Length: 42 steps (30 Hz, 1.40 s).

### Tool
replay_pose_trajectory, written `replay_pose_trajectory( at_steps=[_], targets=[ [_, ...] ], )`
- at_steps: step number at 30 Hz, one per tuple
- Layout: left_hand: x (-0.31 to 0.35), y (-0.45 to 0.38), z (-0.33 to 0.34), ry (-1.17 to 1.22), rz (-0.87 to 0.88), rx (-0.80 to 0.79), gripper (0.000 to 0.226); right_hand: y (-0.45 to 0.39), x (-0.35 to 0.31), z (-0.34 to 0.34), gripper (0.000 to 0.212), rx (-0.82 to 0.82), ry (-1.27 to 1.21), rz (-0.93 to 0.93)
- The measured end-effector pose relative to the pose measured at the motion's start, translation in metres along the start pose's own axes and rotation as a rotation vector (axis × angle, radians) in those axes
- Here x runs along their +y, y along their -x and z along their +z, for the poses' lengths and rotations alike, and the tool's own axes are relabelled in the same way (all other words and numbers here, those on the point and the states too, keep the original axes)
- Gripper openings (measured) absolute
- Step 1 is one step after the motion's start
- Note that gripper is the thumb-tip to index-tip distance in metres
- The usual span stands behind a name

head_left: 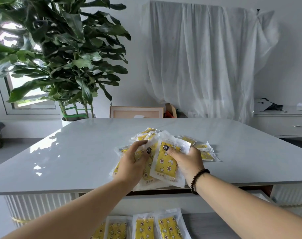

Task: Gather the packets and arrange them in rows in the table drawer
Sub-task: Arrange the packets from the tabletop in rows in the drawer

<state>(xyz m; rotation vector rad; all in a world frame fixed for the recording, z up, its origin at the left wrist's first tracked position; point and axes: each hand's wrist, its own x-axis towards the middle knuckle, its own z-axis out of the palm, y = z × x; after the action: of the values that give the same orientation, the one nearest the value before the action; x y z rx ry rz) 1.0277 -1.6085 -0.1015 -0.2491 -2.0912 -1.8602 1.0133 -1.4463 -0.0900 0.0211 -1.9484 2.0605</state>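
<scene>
Several clear packets with yellow star-and-flower inserts lie heaped on the grey tabletop (88, 152). My right hand (187, 161) grips a bunch of them, thumb pressed on the top packet (165, 165). My left hand (133, 163) holds other packets (147, 171) beside it, fingers curled over them. More loose packets (205, 150) lie behind my right hand. Below the table's front edge the open drawer (207, 225) holds a row of packets (145, 228) laid side by side.
A large potted plant (64, 54) stands behind the table's left corner. A white sheet (207, 57) drapes over furniture at the back. A low white sideboard (283, 125) stands at the right. A framed board (136, 112) leans behind the table.
</scene>
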Motion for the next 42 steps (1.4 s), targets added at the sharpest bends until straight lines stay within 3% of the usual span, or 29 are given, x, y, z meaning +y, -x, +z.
replay_pose_trajectory(
  at_steps=[5, 10, 16, 21, 26, 29, 32, 35, 39, 42],
  targets=[
    [0.003, -0.001, 0.005, -0.024, 0.013, 0.011, 0.024, -0.003, -0.002, -0.003, 0.01, -0.006, 0.266, -0.149],
    [0.009, -0.001, 0.008, -0.045, -0.002, -0.012, 0.027, -0.007, 0.0, -0.011, 0.036, -0.045, 0.647, -0.44],
    [0.015, -0.002, 0.008, -0.105, -0.041, -0.123, 0.023, -0.015, -0.001, -0.017, 0.041, -0.143, 0.713, -0.603],
    [0.021, -0.004, 0.007, -0.172, -0.041, -0.218, 0.026, -0.018, -0.002, -0.027, 0.056, -0.231, 0.733, -0.52],
    [0.019, 0.004, 0.014, -0.014, -0.185, -0.206, 0.018, -0.017, -0.001, -0.024, 0.04, -0.038, 0.629, -0.435],
    [0.018, 0.005, 0.016, 0.119, -0.237, -0.241, 0.038, -0.019, -0.006, -0.024, 0.019, 0.095, 0.598, -0.437],
    [0.019, 0.005, 0.017, 0.093, -0.261, -0.278, 0.044, -0.018, -0.007, -0.022, 0.016, 0.148, 0.622, -0.431],
    [0.018, 0.006, 0.019, 0.1, -0.304, -0.319, 0.029, -0.018, -0.003, -0.019, 0.023, 0.173, 0.595, -0.386],
    [0.018, 0.0, 0.015, 0.037, -0.241, -0.249, 0.024, -0.019, 0.001, -0.014, 0.034, 0.15, 0.352, -0.253],
    [0.014, -0.007, 0.011, -0.029, -0.212, -0.145, 0.023, -0.016, -0.003, -0.013, 0.018, -0.026, 0.183, -0.138]
  ],
)
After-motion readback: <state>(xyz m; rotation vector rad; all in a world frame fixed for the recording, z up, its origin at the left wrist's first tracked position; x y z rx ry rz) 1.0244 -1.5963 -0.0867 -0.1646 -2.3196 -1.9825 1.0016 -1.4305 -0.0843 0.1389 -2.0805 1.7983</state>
